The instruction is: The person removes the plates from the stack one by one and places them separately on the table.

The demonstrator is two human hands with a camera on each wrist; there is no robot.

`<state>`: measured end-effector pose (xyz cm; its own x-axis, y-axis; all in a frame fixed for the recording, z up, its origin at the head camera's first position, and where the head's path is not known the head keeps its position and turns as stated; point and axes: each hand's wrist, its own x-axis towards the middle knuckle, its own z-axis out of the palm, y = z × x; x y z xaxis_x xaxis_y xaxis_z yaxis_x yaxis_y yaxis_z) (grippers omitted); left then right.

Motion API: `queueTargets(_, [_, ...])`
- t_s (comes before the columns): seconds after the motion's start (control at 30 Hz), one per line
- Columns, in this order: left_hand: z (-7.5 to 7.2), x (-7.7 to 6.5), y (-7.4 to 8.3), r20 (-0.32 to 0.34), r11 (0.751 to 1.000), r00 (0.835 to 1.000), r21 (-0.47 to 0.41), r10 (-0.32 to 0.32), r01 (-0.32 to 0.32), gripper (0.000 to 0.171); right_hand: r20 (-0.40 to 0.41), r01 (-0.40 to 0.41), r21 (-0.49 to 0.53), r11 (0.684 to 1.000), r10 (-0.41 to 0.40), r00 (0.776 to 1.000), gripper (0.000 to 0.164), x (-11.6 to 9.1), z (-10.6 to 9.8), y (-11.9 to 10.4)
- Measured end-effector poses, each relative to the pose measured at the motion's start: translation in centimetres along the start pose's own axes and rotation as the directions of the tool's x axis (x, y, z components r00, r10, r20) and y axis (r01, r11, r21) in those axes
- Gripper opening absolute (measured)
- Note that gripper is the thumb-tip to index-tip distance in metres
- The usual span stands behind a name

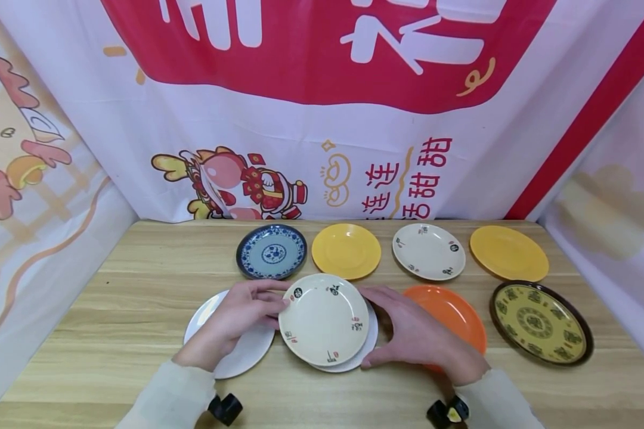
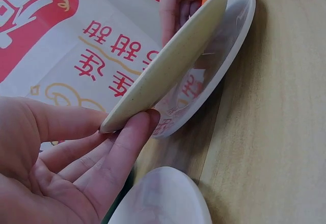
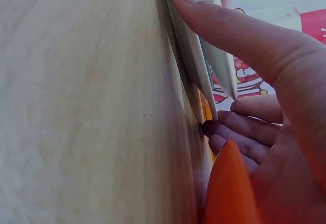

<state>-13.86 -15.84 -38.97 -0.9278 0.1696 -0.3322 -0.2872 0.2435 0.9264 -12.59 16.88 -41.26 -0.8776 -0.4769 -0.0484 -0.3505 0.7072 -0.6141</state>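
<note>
A round cream plate [image 1: 324,322] with small dark and red marks is tilted over a white plate [image 1: 372,339], covering most of it. My left hand [image 1: 249,313] pinches the cream plate's left rim, thumb on one face and fingers against the other in the left wrist view. Spread along the right side of both plates is my right hand [image 1: 410,330], its thumb at the white plate's near rim. Its fingertips [image 3: 211,127] lie right at the plates' edges. The left wrist view shows a wedge of space between the cream plate [image 2: 168,61] and white plate [image 2: 224,71].
Another white plate [image 1: 247,354] lies under my left forearm, an orange plate [image 1: 456,316] beneath my right. Behind are a blue patterned plate [image 1: 272,252], yellow plates [image 1: 346,251] [image 1: 508,253] and a marked white plate [image 1: 428,251]. A brown-rimmed plate [image 1: 542,323] sits far right.
</note>
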Motion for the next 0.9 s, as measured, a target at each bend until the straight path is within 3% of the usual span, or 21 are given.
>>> queueTargets(0.37, [-0.9,-0.2,0.0,-0.001,0.998,1.0,-0.064,-0.02,0.02,0.046,-0.004,0.002,-0.008,1.0,-0.002,1.0,0.118,0.0,0.0,0.0])
queueTargets(0.7, [-1.9,-0.1,-0.5,0.019,0.983,0.999,-0.177,-0.046,0.049,0.054,-0.016,0.033,-0.011,0.999,-0.034,0.999,0.116,0.1,0.1,0.1])
queueTargets(0.9, [-2.4,-0.2,-0.7,0.036,0.972,0.999,-0.232,-0.027,0.034,0.058,-0.015,0.02,-0.022,1.0,-0.02,1.0,0.119,0.0,0.1,0.0])
